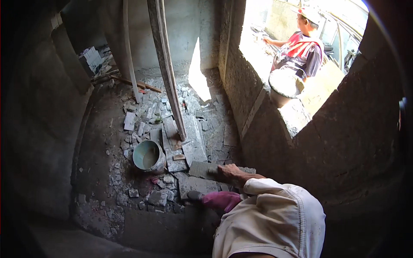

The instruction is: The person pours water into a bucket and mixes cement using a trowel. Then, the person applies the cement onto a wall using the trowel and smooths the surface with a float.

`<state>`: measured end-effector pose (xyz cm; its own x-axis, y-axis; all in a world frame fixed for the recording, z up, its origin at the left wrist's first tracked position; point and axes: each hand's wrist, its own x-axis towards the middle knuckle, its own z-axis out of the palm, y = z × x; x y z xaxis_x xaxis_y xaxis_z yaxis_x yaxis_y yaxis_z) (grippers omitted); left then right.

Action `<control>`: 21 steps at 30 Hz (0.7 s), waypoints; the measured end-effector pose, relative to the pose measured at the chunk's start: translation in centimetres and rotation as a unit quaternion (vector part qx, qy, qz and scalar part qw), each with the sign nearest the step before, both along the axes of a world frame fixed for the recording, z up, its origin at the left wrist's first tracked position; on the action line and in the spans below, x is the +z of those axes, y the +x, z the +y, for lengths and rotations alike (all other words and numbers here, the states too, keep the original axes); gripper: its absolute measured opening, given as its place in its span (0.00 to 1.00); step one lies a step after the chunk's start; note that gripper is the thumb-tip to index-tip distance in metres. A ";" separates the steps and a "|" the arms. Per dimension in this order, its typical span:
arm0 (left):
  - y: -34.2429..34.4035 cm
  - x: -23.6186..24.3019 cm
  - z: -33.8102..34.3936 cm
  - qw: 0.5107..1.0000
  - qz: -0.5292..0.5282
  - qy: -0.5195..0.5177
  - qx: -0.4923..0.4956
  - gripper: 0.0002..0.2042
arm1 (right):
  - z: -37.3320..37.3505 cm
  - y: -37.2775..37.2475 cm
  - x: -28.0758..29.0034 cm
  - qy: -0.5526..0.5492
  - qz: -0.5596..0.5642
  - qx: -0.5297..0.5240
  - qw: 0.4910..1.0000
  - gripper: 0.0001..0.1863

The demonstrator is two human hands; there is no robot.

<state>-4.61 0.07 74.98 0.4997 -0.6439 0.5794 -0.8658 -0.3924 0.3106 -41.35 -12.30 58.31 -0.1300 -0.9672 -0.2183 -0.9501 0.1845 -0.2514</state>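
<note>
My right hand (231, 172) is closed on a long, flat, grey board (201, 169) smeared with mortar, low above the rubble floor. The fingers are partly hidden, and the board extends to both sides of the hand. A loose beige sleeve (275, 215) covers the upper part of this arm, and the bare wrist shows at its end. My left hand does not show. Below the board are a pink trouser leg (221, 200) and a dark shoe (195, 195). Left of the board stands a pale bucket (160, 162) with murky liquid inside.
Broken tiles and rubble (157, 198) litter the floor. A wooden post (168, 69) leans upright past the bucket, beside a thinner pole (130, 51). At right, a window opening has a mortar-filled bucket (280, 100) on its sill; another person (297, 49) is outside. Rough walls enclose the space.
</note>
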 end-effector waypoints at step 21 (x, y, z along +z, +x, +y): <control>0.1 -0.3 -4.7 0.995 -0.092 0.015 -0.038 0.22 | 10.3 -8.4 -0.9 0.089 -0.042 -0.251 0.963 0.22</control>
